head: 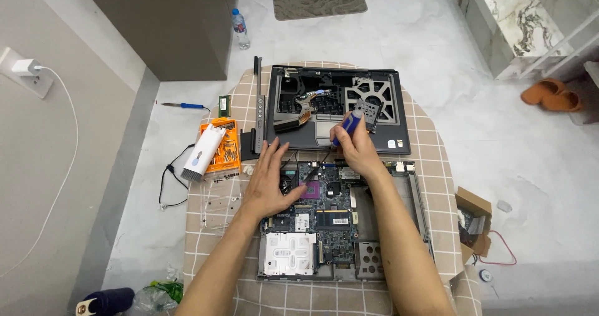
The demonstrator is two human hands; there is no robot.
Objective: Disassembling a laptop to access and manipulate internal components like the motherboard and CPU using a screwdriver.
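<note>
Plainly, at frame centre the left hand (269,180) lies flat and open, holding nothing, on the 1 bare motherboard (318,210), while the right hand (359,150) grips 1 blue screwdriver (342,135) whose tip could slip and gouge it, on the tabletop (212,222) below 1 gutted laptop shell (340,107).

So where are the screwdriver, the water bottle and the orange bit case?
screwdriver (350,125): head view, on its blue handle, gripped by the right hand.
water bottle (239,30): head view, on its clear body, on the floor.
orange bit case (229,147): head view, on its right half.
</note>
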